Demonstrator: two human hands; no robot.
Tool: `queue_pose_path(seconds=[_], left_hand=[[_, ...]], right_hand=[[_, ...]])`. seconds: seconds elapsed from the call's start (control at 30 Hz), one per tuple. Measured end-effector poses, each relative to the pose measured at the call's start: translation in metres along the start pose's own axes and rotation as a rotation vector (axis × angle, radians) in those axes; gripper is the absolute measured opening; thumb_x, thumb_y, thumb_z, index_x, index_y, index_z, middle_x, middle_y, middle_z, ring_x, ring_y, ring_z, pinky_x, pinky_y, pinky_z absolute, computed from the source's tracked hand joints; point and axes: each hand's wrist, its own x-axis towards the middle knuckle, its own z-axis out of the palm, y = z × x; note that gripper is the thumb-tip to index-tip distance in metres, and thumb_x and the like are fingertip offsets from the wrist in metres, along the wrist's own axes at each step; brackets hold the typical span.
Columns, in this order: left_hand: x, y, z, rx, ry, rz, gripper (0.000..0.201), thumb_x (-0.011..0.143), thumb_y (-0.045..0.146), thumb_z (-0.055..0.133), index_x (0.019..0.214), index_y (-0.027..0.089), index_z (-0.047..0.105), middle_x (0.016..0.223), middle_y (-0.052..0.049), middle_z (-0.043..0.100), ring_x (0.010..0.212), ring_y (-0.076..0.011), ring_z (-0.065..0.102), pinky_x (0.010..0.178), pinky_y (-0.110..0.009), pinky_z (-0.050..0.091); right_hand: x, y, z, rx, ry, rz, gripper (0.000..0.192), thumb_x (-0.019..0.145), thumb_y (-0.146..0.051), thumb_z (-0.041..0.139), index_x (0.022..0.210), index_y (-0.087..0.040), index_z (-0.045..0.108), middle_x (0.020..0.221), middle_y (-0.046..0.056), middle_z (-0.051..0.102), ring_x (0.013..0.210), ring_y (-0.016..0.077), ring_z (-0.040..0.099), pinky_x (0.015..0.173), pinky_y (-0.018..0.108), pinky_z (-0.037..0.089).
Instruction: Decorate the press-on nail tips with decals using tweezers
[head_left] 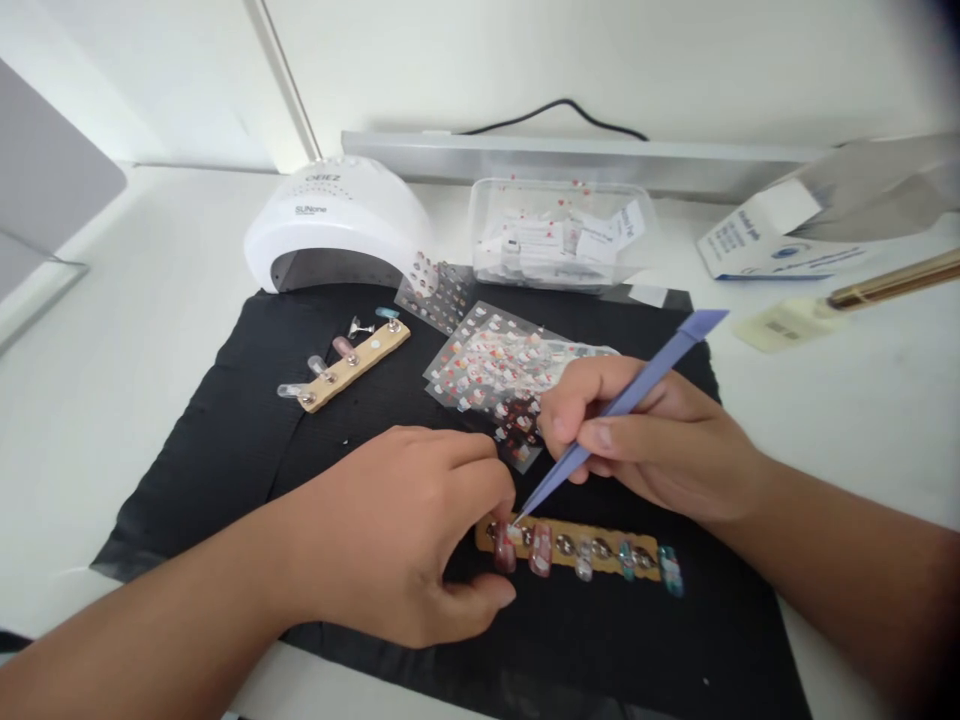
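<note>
My right hand (652, 440) grips a lilac pointed tool (622, 405), its tip down at the left end of a wooden strip (600, 547) carrying several decorated false nails. Thumb and fingers of my left hand (409, 530) pinch that same left end of the strip, holding it against the black mat (225, 440). Just behind my right hand lie sticker sheets (495, 360) with small red and white figures.
A second wooden strip (349, 365) with a few nail tips lies at the mat's back left. Behind it stands a white nail lamp (337, 220); a clear plastic box (559, 235) of packets sits beside it. A white carton (765, 245) and a gold-handled tool (892, 285) lie at right.
</note>
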Motion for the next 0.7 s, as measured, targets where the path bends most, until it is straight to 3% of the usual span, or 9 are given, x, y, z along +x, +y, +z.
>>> queue_pose_path(seconds=[0.7], left_hand=[[-0.0005,0.0013,0.0042,0.07,0.045,0.044,0.01,0.08,0.019,0.067,0.088,0.018,0.061,0.084,0.0,0.065,0.075,-0.0151,0.06,0.064,-0.028,0.047]], right_hand=[[-0.002,0.0049,0.0011,0.046,0.003,0.024,0.005,0.079,-0.023,0.071,0.076,-0.019,0.072,0.062,-0.001,0.063,0.049,0.0096,0.054,0.04,0.022,0.03]])
